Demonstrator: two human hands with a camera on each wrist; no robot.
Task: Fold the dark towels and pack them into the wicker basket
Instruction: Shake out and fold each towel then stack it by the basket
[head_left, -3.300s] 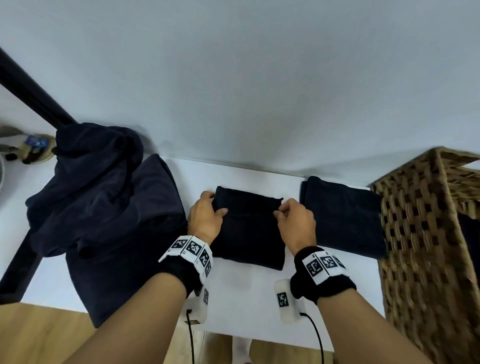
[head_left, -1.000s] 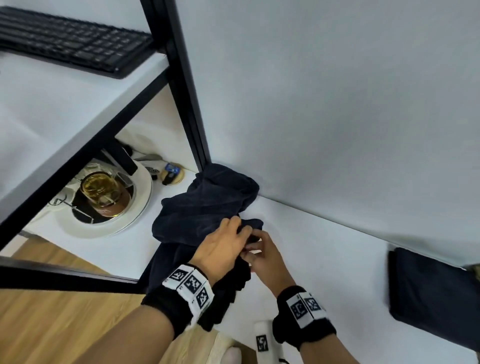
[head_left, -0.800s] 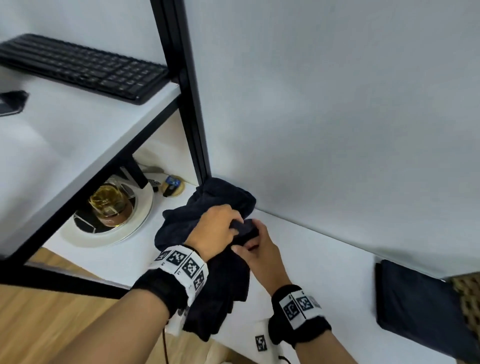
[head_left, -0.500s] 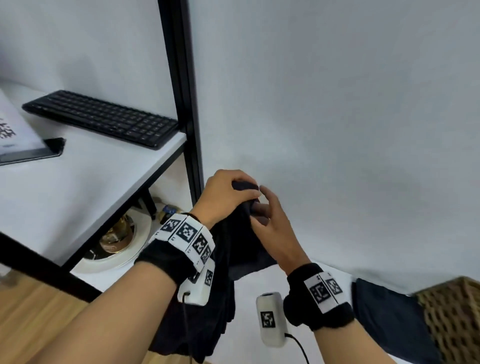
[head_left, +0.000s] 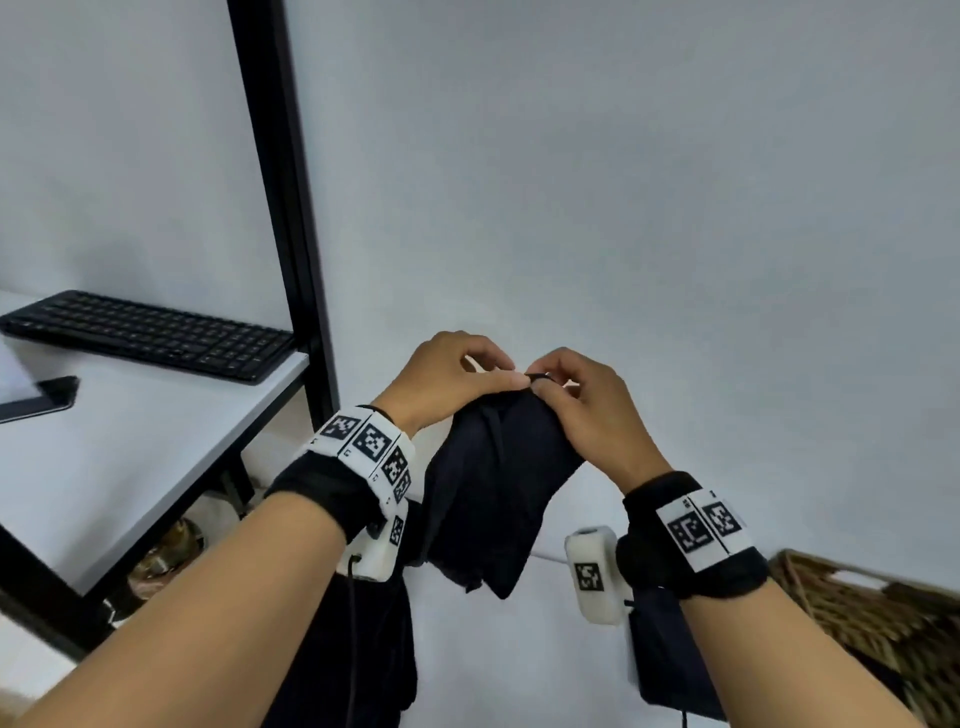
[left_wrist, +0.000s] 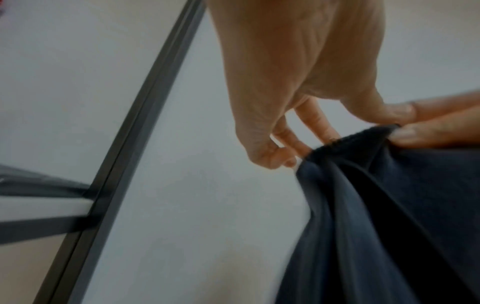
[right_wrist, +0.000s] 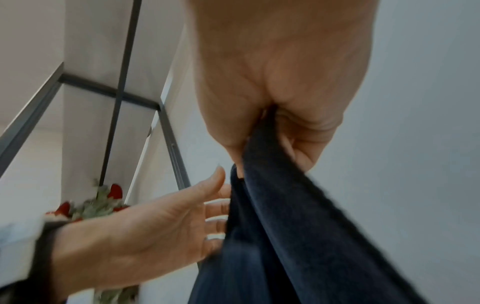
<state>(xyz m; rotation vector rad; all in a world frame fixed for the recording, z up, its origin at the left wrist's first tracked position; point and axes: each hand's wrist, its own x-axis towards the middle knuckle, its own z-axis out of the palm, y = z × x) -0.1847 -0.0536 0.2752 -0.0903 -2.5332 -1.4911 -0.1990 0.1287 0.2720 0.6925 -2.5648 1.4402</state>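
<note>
A dark towel (head_left: 498, 478) hangs bunched in the air in front of the wall. My left hand (head_left: 498, 376) and my right hand (head_left: 545, 382) meet at its top edge and pinch it there. In the right wrist view the towel (right_wrist: 285, 226) runs up into the right hand's grip, and the left hand's fingers (right_wrist: 215, 207) lie against its side. In the left wrist view the towel's edge (left_wrist: 363, 135) sits between both hands' fingertips. The wicker basket (head_left: 857, 613) stands at the lower right. A folded dark towel (head_left: 670, 670) lies beside it on the white table (head_left: 519, 649).
More dark towels (head_left: 353, 665) lie heaped below my left wrist. A black shelf post (head_left: 291, 260) rises just left of the hands. The white shelf (head_left: 130, 452) carries a black keyboard (head_left: 150, 335) and a dark tablet (head_left: 39, 397). The wall is close behind.
The hands left the folded towel on the table, took a towel from the heap at the left and lifted it. It now hangs higher, with both hands at its top edge.
</note>
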